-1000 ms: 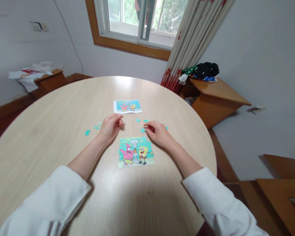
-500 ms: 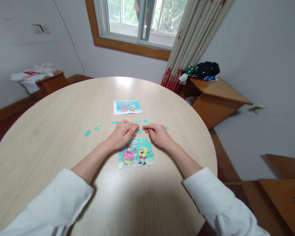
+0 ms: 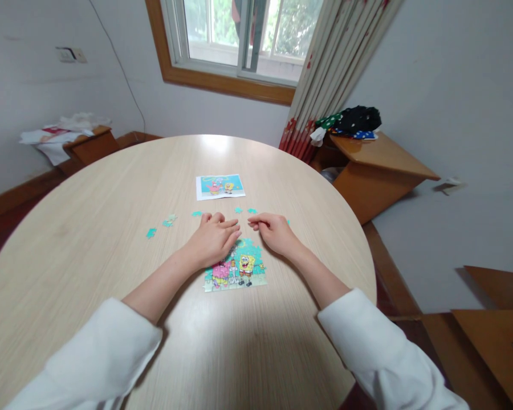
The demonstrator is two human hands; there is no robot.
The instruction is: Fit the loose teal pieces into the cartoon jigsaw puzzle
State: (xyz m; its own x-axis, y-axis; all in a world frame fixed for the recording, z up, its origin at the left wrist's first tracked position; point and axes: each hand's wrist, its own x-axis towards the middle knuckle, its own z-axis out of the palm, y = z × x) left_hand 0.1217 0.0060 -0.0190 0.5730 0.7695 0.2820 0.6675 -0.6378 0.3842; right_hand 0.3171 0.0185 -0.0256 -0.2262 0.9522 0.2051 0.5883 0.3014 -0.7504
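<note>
puzzle (image 3: 247,263) lies on the table (image 3: 222,341), apparently mostly joined, its upper left hidden by the left hand (image 3: 215,242); several loose pieces (image 3: 151,232) remain unjoined beyond and leftward. the right hand (image 3: 276,233) curls near the puzzle's top right; whether either hand pinches anything, i cannot tell.

The round tabletop (image 3: 111,222) has a pale wood grain. On it lie a printed picture (image 3: 222,186), a jigsaw (image 3: 248,273) nearer the viewer, and loose pieces (image 3: 151,233) scattered between and leftward.

l hand (image 3: 215,241) further over pzl (image 3: 248,263)
</note>
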